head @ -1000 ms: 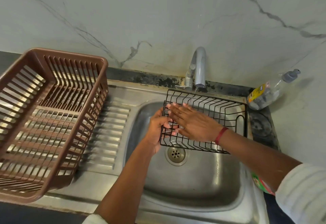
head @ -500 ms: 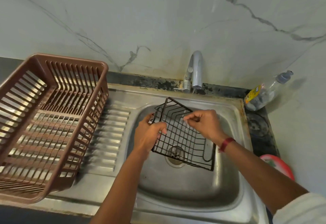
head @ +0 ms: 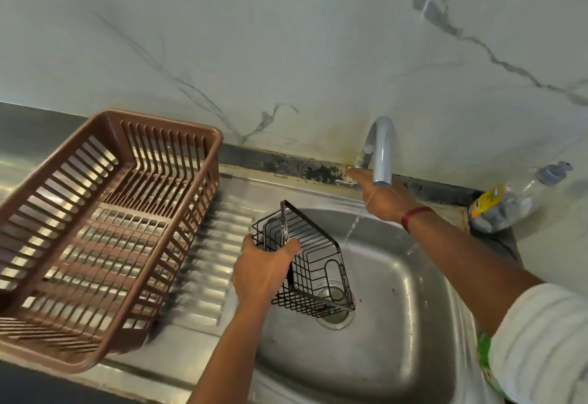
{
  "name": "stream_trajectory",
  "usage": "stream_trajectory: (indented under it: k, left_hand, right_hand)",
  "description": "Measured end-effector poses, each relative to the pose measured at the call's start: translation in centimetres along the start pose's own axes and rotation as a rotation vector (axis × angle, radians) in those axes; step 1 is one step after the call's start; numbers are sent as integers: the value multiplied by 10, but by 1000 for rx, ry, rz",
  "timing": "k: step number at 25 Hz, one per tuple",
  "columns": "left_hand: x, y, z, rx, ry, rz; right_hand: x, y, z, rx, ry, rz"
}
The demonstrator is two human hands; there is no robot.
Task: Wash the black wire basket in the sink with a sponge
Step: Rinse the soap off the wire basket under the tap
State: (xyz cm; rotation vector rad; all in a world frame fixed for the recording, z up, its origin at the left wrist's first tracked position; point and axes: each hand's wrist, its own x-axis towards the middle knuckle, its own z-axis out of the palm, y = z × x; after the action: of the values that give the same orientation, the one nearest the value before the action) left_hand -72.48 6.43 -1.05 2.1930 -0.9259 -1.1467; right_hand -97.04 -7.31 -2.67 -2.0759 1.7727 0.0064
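The basket (head: pixel 305 260) hangs tilted over the left side of the sink (head: pixel 413 308), its low end above the drain (head: pixel 334 316), clear of the thin stream (head: pixel 351 232) from the tap (head: pixel 381 155). The left hand (head: pixel 261 270) grips its upper end, fingers curled round the wires. The right hand (head: pixel 381 200) reaches to the tap's base at the back edge, fingers stretched, holding nothing. No sponge is in view, so scrubbing seems either finished or not begun; I cannot tell which. A rack (head: pixel 95 228) sits on the draining board (head: pixel 210 263); a bottle (head: pixel 509 203) lies at the back right corner.
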Motion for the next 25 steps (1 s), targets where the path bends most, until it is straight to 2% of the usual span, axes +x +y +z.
stream_trajectory:
  k: [3, 5, 7, 9, 10, 12, 17, 21, 25]
  left_hand:
    - [-1, 1, 2, 1, 19, 4]
    - [-2, 2, 4, 22, 31, 18]
    - [-3, 1, 5, 38, 39, 24]
    - [-2, 0, 6, 50, 46, 26]
    - [-1, -1, 6, 54, 46, 26]
    - [2, -2, 7, 54, 46, 23]
    - [2, -2, 9, 35, 47, 9]
    - [-3, -3, 10, -10, 38, -18]
    - [-12, -6, 12, -66, -4, -58]
  right_hand:
    - [14, -6, 4, -78, -152, -2]
    - [20, -11, 8, 25, -138, -1]
    - [18, -11, 6, 356, -17, 52]
    - [9, -11, 2, 685, 175, 156]
    - [4, -11, 2, 767, 277, 189]
    - [-6, -15, 0, 856, 366, 222]
    - [-5, -19, 11, 772, 382, 346]
    - [-16, -19, 30, 953, 321, 383]
    - [-37, -25, 34, 1010, 403, 387]
